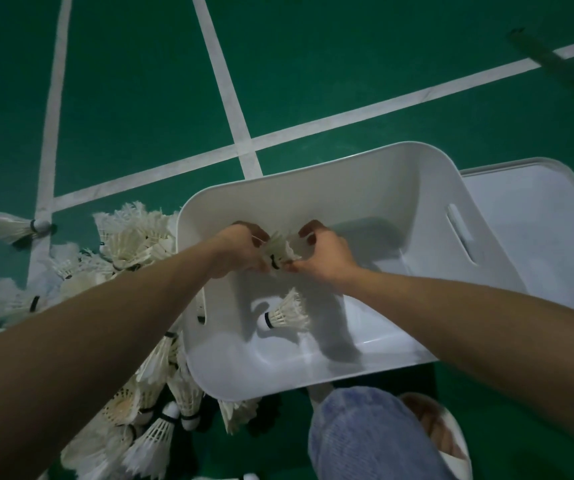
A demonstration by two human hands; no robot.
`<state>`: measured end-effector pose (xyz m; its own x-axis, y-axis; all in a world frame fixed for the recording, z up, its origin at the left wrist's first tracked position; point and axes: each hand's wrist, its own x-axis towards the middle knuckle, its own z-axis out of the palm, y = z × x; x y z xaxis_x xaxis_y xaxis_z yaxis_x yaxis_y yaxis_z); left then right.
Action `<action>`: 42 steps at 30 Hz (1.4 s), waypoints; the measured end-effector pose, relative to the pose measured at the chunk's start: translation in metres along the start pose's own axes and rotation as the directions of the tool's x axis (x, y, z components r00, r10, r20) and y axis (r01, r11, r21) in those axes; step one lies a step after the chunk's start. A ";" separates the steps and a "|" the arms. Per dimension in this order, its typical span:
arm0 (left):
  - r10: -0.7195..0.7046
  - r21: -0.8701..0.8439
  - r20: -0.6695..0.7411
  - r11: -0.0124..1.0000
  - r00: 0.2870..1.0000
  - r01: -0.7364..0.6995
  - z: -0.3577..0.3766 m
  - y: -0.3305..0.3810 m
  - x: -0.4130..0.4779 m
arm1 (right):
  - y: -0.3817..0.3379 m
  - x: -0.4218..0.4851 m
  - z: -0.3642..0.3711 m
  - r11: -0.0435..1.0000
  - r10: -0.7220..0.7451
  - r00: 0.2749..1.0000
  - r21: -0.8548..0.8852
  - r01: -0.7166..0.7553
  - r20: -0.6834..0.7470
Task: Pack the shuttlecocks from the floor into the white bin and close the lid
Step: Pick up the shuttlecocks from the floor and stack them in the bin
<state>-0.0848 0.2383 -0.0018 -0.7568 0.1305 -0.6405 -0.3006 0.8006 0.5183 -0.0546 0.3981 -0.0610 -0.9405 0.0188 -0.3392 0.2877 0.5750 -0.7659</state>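
Left hand (240,251), right hand (325,259) (fingers curled) together on shuttlecocks (277,251) over white bin (365,188)

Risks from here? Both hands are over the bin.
1. The left hand and right hand pinch one bunch of shuttlecocks above the white bin; squeezing may crush feathers.
2. The floor pile lies against the bin's left wall and near the knee; a shift could flatten some.
3. Loose heaping may later block the lid.

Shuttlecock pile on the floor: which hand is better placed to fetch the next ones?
Probably the left hand: the pile lies left of the white bin, under that arm. The right hand would have to cross the bin.
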 end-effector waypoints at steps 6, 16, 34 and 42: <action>-0.007 -0.114 0.039 0.993 0.999 0.011 -0.002 0.003 -0.003 | -0.001 0.010 0.005 0.998 0.007 0.998 0.062 -0.011 0.064; 0.263 0.358 0.005 0.901 0.965 -0.247 -0.002 0.011 -0.013 | -0.001 0.017 0.005 0.999 -0.036 0.991 0.034 0.032 0.127; 0.307 0.508 0.080 0.806 0.948 -0.304 -0.002 0.000 0.009 | 0.004 -0.033 -0.016 0.964 -0.189 0.859 -0.077 0.255 0.476; 0.312 0.523 0.073 0.797 0.947 -0.302 -0.002 -0.002 0.010 | 0.008 -0.039 -0.010 0.898 -0.163 0.841 -0.275 0.343 0.516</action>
<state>-0.0932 0.2367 -0.0082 -0.7686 0.4156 -0.4864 0.2930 0.9045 0.3098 -0.0177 0.4107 -0.0487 -0.7448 -0.4999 -0.4420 -0.1139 0.7479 -0.6540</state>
